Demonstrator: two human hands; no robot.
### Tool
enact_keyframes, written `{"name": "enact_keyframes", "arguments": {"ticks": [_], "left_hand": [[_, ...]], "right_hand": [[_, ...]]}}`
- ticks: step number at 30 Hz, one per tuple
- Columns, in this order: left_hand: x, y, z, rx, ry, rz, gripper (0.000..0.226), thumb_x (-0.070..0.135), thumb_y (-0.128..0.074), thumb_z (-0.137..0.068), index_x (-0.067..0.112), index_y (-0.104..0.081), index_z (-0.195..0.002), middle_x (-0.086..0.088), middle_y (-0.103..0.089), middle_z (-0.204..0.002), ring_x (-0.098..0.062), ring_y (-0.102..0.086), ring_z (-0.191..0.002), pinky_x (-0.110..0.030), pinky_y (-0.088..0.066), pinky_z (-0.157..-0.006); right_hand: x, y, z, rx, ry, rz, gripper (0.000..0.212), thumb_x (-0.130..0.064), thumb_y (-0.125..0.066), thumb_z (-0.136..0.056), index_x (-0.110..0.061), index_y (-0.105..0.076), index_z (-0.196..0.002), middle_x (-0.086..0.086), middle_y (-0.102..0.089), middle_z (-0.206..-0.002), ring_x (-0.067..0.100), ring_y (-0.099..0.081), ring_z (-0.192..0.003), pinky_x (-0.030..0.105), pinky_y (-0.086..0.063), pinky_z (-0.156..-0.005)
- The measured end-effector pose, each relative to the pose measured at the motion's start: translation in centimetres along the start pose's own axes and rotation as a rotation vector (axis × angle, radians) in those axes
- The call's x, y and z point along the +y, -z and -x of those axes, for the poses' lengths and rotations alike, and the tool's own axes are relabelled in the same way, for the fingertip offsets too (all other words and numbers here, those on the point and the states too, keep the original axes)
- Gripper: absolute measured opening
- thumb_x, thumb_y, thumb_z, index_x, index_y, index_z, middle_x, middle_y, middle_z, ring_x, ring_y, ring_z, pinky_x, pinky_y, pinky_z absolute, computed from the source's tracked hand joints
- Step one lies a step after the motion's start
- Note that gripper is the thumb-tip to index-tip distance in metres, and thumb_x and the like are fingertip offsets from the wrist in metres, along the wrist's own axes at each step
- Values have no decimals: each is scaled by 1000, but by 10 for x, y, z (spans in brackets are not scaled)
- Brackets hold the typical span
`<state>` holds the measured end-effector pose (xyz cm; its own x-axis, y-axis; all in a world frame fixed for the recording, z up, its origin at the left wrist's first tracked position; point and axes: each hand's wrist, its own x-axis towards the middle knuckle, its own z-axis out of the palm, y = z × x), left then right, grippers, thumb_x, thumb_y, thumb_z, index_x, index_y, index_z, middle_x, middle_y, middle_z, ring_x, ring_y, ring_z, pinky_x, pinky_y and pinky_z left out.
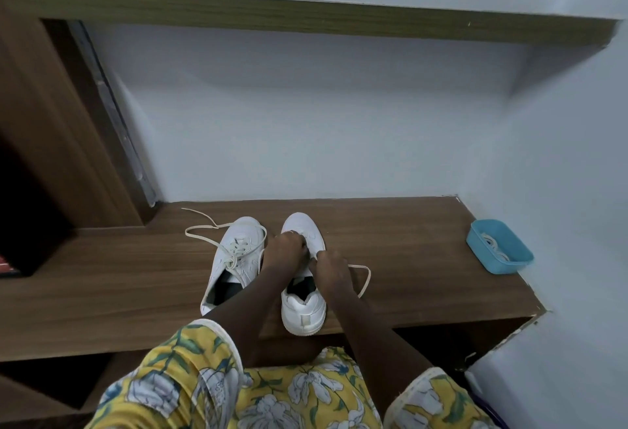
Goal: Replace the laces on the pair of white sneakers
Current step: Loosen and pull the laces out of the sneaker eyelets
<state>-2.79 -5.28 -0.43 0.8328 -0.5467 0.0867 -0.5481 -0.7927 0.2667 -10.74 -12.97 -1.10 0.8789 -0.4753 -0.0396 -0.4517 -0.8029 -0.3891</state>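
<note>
Head view: two sneakers stand side by side on the table (pixel 102 275). Left hand (pixel 287 248) fingers curl onto the right sneaker (pixel 304 313) at the eyelets. Right hand (pixel 331 267) pinches its lace (pixel 367 275), which loops out right. Left sneaker (pixel 238 241) has its loose lace (pixel 200 228) trailing left. Blue tub (pixel 492 263) far right holds laces.

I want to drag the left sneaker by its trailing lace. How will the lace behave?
Probably floppy: the lace lies in slack loops on the desk. It looks loosely threaded through the left sneaker, so a pull likely takes up slack first.
</note>
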Motion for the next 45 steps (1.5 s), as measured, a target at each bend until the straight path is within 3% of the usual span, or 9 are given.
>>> {"name": "enact_keyframes", "arguments": {"ticks": [10, 14, 17, 20, 22, 27, 31, 38, 45], "left_hand": [[-17, -1, 0, 40, -60, -90, 23, 12, -46, -92, 10, -65, -103, -11, -64, -101, -27, -60, -95, -32, -41, -79], [-19, -4, -2, 72, 122, 132, 24, 3, -44, -89, 7, -59, -108, -12, -61, -109, -29, -55, -104, -35, -39, -87], [-21, -3, -6, 105, 393, 468, 27, 0, -39, -90, 1, -56, -110, -22, -55, -117, -37, -50, -110, -39, -37, -92], [-22, 1, -6, 91, 597, 656, 32, 1, -34, -92, -3, -52, -119, -25, -49, -126, -38, -46, -118, -38, -35, -98], [-24, 2, -5, 83, 594, 688, 33, 3, -36, -92, -1, -52, -120, -24, -50, -127, -37, -45, -120, -37, -35, -98], [-22, 0, -5, 61, 259, 385, 48, 44, -31, -92, 16, -61, -117, -9, -57, -125, -31, -50, -116, -37, -39, -95], [-16, -6, -6, 45, 82, -32, 29, 39, -49, -93, 27, -66, -113, 2, -53, -130, -24, -49, -118, -45, -29, -104], [-5, 0, 1, -51, 196, -121, 30, 25, -44, -98, 11, -53, -124, -8, -49, -129, -27, -37, -128, -56, -11, -114], [-21, 5, 12, -1, 294, -161, 40, 6, -39, -94, 3, -37, -133, -13, -39, -138, -34, -38, -127, -59, -13, -112]], "right_hand": [[0, -1, -1, -14, -11, -10, 26, -18, -44, -97, 0, -61, -102, 17, -63, -104, 30, -60, -96, 28, -35, -68], [0, 0, 0, -36, -14, -18, 22, -16, -43, -97, -1, -60, -95, 18, -62, -104, 31, -59, -95, 28, -32, -66], [1, 0, -1, -48, -15, 12, 28, -13, -42, -96, -8, -41, -68, 19, -63, -104, 29, -53, -83, 29, -31, -66], [-1, 0, -1, -39, -20, 10, 21, -13, -42, -96, -2, -57, -86, 21, -62, -106, 33, -58, -93, 29, -31, -67], [-2, -1, -3, -41, -30, -2, 24, -13, -42, -96, 1, -60, -100, 21, -62, -107, 34, -59, -98, 30, -32, -68], [0, -2, -3, -34, -16, 6, 18, -14, -43, -96, -6, -56, -88, 19, -63, -104, 33, -60, -96, 29, -33, -66], [1, -3, -2, -16, -13, -4, 26, -18, -44, -97, -1, -62, -103, 17, -64, -105, 30, -61, -96, 27, -35, -67], [-1, -4, 3, -19, 27, 87, 24, -16, -44, -98, -2, -60, -108, 17, -63, -107, 30, -62, -98, 30, -42, -70], [-7, -7, 7, -62, 85, 208, 25, -1, -38, -96, -4, -52, -116, 13, -61, -115, 26, -61, -104, 30, -46, -77]]}}
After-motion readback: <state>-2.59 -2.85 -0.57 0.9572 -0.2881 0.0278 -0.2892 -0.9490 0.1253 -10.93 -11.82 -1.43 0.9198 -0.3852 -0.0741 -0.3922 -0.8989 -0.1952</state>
